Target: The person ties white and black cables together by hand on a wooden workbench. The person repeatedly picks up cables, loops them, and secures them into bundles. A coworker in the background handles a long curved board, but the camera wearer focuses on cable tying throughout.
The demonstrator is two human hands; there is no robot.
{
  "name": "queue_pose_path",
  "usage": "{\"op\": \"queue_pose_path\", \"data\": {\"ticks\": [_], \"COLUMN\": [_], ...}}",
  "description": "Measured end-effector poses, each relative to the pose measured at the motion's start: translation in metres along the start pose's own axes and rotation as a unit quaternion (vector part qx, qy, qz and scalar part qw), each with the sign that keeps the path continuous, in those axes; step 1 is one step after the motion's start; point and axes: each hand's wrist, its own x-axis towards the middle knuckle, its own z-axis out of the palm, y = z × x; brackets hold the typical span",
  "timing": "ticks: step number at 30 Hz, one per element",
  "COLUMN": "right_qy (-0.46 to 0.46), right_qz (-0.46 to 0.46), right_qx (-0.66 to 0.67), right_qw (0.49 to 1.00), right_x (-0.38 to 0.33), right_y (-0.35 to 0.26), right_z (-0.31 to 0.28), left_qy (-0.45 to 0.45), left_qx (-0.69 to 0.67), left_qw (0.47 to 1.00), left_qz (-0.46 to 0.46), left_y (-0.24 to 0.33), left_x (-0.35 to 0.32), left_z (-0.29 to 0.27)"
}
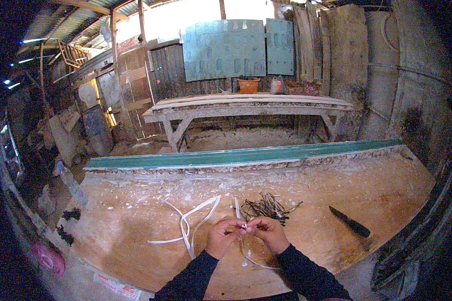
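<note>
My left hand and my right hand meet over the middle of the wooden table, fingertips pinched together. Between them is a narrow white strip, one end of which sticks up past my left fingers. A thin pale length also curves down below my hands toward my right sleeve. Details of the small spot at the fingertips are too fine to make out. Left of my left hand lie loose loops of white strip. Just beyond my right hand is a tangled heap of thin black ties or cords.
A black knife lies on the table at the right. Small black bundles and a plastic bottle are at its left edge. A green rail runs along the far edge. Behind stands a bench with an orange pot.
</note>
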Motion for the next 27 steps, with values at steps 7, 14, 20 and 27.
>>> {"op": "queue_pose_path", "data": {"ticks": [7, 14, 20, 27], "right_qy": [0.007, -0.022, -0.021, -0.043], "right_qz": [-0.043, -0.048, -0.022, -0.028], "right_qx": [0.059, -0.005, 0.021, 0.036], "right_qw": [0.997, 0.999, 0.999, 0.998], "right_x": [0.001, 0.003, 0.001, -0.001], "right_y": [0.008, 0.009, 0.006, 0.006], "right_z": [0.003, 0.001, 0.002, 0.005], "left_qy": [-0.05, -0.005, -0.001, 0.006], "left_qx": [-0.065, 0.055, 0.087, 0.01], "left_qw": [0.996, 0.998, 0.996, 0.999], "left_qz": [-0.042, -0.038, 0.001, 0.031], "left_y": [-0.005, 0.006, 0.009, 0.0], "left_x": [0.003, 0.0, -0.001, 0.008], "left_z": [-0.003, -0.003, -0.001, -0.011]}}
